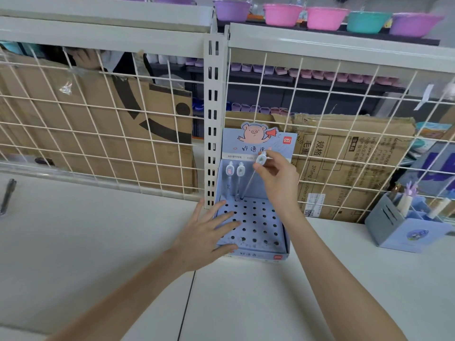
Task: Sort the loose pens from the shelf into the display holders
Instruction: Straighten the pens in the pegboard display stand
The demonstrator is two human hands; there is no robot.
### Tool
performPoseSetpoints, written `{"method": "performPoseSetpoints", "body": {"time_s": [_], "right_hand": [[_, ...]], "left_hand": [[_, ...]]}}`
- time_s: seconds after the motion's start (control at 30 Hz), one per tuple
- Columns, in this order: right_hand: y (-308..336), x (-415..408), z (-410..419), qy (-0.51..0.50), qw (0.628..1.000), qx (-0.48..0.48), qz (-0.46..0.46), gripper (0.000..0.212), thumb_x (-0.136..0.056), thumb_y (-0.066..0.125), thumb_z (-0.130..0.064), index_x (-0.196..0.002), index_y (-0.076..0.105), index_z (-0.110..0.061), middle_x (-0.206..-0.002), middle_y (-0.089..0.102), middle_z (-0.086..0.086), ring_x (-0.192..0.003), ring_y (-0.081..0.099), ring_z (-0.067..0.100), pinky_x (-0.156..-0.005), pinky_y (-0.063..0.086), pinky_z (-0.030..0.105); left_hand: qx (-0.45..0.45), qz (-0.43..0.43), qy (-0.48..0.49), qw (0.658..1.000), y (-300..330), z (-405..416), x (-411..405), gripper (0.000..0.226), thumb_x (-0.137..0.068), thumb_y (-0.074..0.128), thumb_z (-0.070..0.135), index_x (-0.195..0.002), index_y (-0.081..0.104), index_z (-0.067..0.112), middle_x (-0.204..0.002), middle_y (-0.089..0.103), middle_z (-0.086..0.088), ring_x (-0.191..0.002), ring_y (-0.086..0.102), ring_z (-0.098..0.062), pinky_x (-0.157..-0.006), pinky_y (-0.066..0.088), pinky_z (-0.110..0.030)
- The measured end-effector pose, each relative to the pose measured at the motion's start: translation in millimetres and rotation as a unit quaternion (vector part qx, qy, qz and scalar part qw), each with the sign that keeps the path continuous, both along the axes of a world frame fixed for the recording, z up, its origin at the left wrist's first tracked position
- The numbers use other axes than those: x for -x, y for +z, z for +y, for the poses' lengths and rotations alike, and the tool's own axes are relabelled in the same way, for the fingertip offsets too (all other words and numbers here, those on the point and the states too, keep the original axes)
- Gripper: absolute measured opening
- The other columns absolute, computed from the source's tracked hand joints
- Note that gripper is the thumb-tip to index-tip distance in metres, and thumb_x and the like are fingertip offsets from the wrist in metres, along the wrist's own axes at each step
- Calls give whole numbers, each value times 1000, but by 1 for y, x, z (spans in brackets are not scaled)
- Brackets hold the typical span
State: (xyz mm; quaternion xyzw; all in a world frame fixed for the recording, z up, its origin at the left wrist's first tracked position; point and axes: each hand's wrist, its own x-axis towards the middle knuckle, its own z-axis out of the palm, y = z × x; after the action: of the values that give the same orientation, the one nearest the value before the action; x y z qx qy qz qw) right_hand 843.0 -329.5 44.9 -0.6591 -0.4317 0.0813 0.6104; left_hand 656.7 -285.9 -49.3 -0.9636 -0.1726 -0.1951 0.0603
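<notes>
Right now 2 hands are at work over a pale blue cardboard pen display [251, 225] that stands on the white shelf [98, 242], its back against a wire grid [344, 119]. Its backboard carries a cartoon pig, and its floor is a panel of round holes in rows. 2 pens [235, 179] stand upright in the back row, side by side, each topped with an oval cap. A 3rd pen [251, 178] leans to the right with its tip in a back-row hole just beside theirs; the right hand [278, 183] pinches its capped top between thumb and fingertips, the other fingers curled. The left hand [206, 230] lies flat with its fingers spread and straight, resting on the left side of the holed panel and gripping nothing. 1 dark pen [7, 195] lies loose on the shelf far to the left, well apart from the display. To the right stands 1 blue desk organiser [403, 225] holding a few items, too blurred to count. Cardboard boxes [98, 124] sit behind the grid. Along the top are 5 plastic bowls [325, 17]: 2 purple, 2 pink, 1 teal.
</notes>
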Motion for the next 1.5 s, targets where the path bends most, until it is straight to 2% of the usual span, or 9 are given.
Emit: {"method": "performPoseSetpoints", "body": {"time_s": [0.33,0.47,0.53,0.63,0.9,1.3,1.5], "right_hand": [[-2,-14,1,1,999,21,-40,33,-85,66,-11,-118,63,-8,-100,70,2,-89,63,7,-82,47,9],[-2,-13,4,12,997,46,-57,29,-85,66,-10,-113,63,-5,-94,68,3,-84,62,10,-76,45,8],[-4,-9,5,26,995,62,-70,20,-85,66,-7,-105,64,-5,-88,66,3,-82,61,12,-75,47,13],[-10,-3,8,36,991,99,-86,19,-87,63,-7,-106,62,-6,-94,67,5,-85,60,13,-79,48,23],[-20,-1,11,31,983,148,-102,19,-87,62,-5,-106,59,-2,-99,68,10,-86,58,15,-78,45,24],[-25,0,9,18,986,140,-84,17,-88,62,-7,-104,61,-1,-99,70,12,-83,59,12,-73,43,19],[-25,0,9,15,985,148,-86,17,-89,61,-7,-105,61,-1,-101,70,12,-93,64,20,-77,45,23]], "left_hand": [[25,-19,-2,1000,-6,2,-1,58,-94,22,63,-130,52,29,-133,56,5,-136,24,-18,-106,12,-51],[26,-27,-5,999,-7,2,-2,58,-94,22,63,-129,52,29,-132,56,5,-136,25,-19,-107,13,-51],[25,-31,-7,999,-7,3,-2,58,-94,21,63,-128,52,29,-132,56,5,-136,25,-19,-110,14,-53],[25,-36,-11,999,-7,3,-2,57,-94,21,63,-128,51,29,-131,57,5,-135,25,-19,-111,14,-52],[30,-43,-16,998,-7,3,-2,57,-94,23,63,-128,52,28,-131,57,3,-135,25,-19,-107,13,-49],[28,-47,-19,998,-8,3,-2,58,-93,24,63,-127,55,27,-130,57,4,-135,25,-19,-108,12,-47],[26,-49,-17,998,-8,3,-2,59,-93,23,63,-127,55,27,-129,58,3,-134,26,-19,-107,14,-49]]}}
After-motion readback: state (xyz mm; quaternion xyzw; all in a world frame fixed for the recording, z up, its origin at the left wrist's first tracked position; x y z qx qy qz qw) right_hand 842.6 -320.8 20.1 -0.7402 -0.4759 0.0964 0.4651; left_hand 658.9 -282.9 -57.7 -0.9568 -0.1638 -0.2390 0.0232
